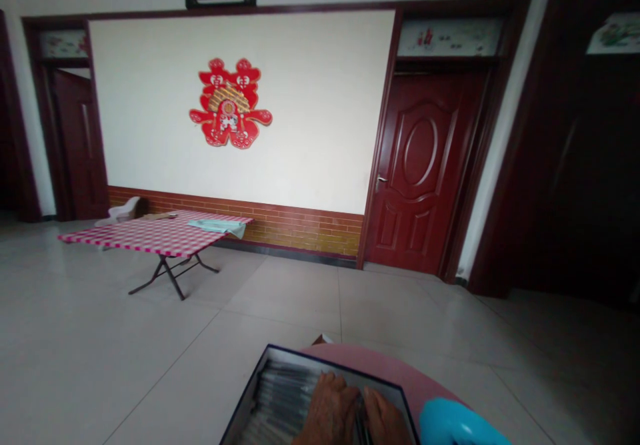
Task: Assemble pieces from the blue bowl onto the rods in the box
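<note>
A shallow box point(259, 373) with a dark blue rim holds rows of dark, slim, pen-like sticks point(287, 392), some seemingly in clear wrapping. My left hand point(333, 408) is inside the box with its fingers curled down among the sticks; its fingertips are hidden. Close beside it, at the right end of the box, my right hand point(385, 418) has its fingers pressed together against a few dark sticks point(363, 425) that stand out between the hands. The lower parts of the box and both hands are cut off by the bottom edge of the view.
The box rests on a round pink tabletop point(395, 364), with a bright blue object point(457, 424) at its right. Across the tiled floor point(280, 292) stands a folding table point(145, 233) with a checked cover and a pale cloth point(215, 225). A red door point(420, 165) is behind.
</note>
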Tool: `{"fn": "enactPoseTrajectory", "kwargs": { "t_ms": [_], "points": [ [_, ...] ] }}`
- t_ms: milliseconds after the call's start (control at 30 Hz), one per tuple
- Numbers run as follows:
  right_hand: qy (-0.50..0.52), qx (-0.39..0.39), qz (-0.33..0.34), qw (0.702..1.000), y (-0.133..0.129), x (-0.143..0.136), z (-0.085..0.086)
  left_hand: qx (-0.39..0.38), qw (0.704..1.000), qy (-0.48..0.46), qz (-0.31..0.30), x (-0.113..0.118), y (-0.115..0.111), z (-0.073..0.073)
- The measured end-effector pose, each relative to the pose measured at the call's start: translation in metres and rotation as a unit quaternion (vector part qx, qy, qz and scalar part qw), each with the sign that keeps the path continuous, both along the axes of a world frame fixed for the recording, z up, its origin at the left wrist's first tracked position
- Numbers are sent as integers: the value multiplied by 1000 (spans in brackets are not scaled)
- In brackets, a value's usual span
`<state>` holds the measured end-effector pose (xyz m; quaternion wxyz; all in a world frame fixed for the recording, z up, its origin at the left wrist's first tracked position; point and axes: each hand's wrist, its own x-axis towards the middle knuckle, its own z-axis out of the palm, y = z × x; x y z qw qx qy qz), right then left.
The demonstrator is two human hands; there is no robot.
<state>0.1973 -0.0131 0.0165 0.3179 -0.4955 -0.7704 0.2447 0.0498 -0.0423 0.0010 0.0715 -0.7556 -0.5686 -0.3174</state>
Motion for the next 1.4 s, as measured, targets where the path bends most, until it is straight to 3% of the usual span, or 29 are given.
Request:
{"fn": "enactPoseTrajectory", "kwargs": {
  "t_ms": [367, 467, 633, 733, 833, 933, 1067, 1200, 1300, 1333, 1400],
  "points": [
    [-2, -13, 22, 1000, 8, -1, -6, 9, 1000, 10, -7, 3, 0, 1],
    [1, 7, 13, 1000, 9, 0, -9, 18, 1000, -9, -15, 3, -4, 12],
    [-19, 30, -29, 999, 9, 1, -7, 117, 989, -64, -64, 1, -13, 36],
    [-14, 40, -59, 997, 7, 2, -1, 111, 986, -128, -8, 1, -11, 30],
    [19, 11, -62, 998, 4, 1, 4, 38, 974, -206, 83, -2, -3, 15],
    [55, -28, -35, 998, 0, -4, 5, -26, 930, -358, 83, -8, 8, 9],
    [92, -87, 21, 992, -7, -16, 2, -83, 805, -588, -3, -14, 19, 14],
    [96, -137, 73, 983, -13, -25, -1, -124, 698, -704, -42, -17, 22, 16],
    [102, -109, 45, 988, -14, -26, -1, -126, 684, -718, -20, -20, 21, 15],
    [100, -90, 30, 990, -13, -25, -1, -125, 692, -711, -12, -22, 21, 14],
    [96, -54, -4, 994, -12, -23, 2, -140, 738, -660, 3, -25, 21, 12]
  ]
}}
